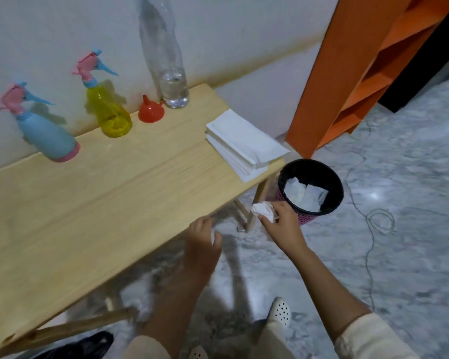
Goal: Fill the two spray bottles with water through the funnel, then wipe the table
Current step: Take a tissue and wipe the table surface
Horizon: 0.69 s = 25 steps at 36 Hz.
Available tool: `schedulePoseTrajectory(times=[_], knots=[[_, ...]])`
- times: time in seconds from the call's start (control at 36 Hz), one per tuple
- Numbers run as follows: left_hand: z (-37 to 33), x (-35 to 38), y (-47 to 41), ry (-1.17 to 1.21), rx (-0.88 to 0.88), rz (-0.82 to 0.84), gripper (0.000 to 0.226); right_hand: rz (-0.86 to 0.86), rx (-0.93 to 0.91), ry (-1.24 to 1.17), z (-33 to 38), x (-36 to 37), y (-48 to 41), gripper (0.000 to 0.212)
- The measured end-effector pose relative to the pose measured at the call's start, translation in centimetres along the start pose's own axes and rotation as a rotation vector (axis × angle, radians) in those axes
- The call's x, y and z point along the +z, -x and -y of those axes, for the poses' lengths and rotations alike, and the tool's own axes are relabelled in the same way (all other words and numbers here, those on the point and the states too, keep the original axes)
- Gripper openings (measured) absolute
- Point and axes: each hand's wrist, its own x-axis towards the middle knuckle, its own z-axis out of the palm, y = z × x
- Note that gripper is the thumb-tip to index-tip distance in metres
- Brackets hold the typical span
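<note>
A blue spray bottle (46, 137) and a yellow spray bottle (109, 112) stand at the back of the wooden table (101, 203), each with a pink and blue trigger head. A red funnel (151, 111) sits upside down beside a tall clear water bottle (170, 84) holding a little water. A stack of white tissues (244, 146) lies at the table's right end. My right hand (283, 224) grips a crumpled white tissue (263, 211) just left of a black bin (311, 187). My left hand (204, 237), blurred, hovers off the table's front edge with a bit of white at its fingers.
The bin holds used white tissues and stands on the marble floor by the table leg. An orange shelf unit (360, 73) leans at the right. A thin cable (373, 221) loops across the floor. My feet in white shoes (279, 310) are below.
</note>
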Motion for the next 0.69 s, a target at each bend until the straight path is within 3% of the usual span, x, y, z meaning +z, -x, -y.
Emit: schedulePoseTrajectory(times=[0.14, 0.25, 0.28, 0.39, 0.44, 0.53, 0.61, 0.69], knots=[[-10.4, 4.8, -5.0, 0.049, 0.087, 0.301, 0.031, -0.085, 0.116, 0.024, -6.2, -7.3, -3.8, 0.030], [-15.3, 9.7, -10.4, 0.044, 0.044, 0.498, 0.071, -0.103, 0.192, 0.025, -10.4, -12.2, -7.2, 0.027], [-16.8, 10.2, -11.5, 0.032, 0.027, 0.544, 0.066, -0.107, 0.205, 0.033, -11.4, -13.3, -8.0, 0.029], [-21.5, 13.2, -16.8, 0.020, 0.087, 0.538, 0.007, -0.128, 0.251, 0.038, -14.1, -17.2, -11.6, 0.028], [-23.0, 14.7, -19.3, 0.004, 0.107, 0.553, 0.006, -0.148, 0.282, 0.021, -15.0, -18.7, -13.4, 0.028], [-25.1, 16.5, -23.1, -0.008, 0.089, 0.576, 0.024, -0.173, 0.325, 0.017, -16.3, -20.5, -16.6, 0.028], [-26.9, 17.9, -26.8, -0.022, 0.099, 0.609, 0.008, -0.185, 0.379, 0.001, -17.6, -21.6, -20.0, 0.026], [-28.4, 19.4, -30.5, -0.076, 0.177, 0.632, 0.023, -0.212, 0.435, -0.047, -18.9, -22.2, -23.2, 0.028]])
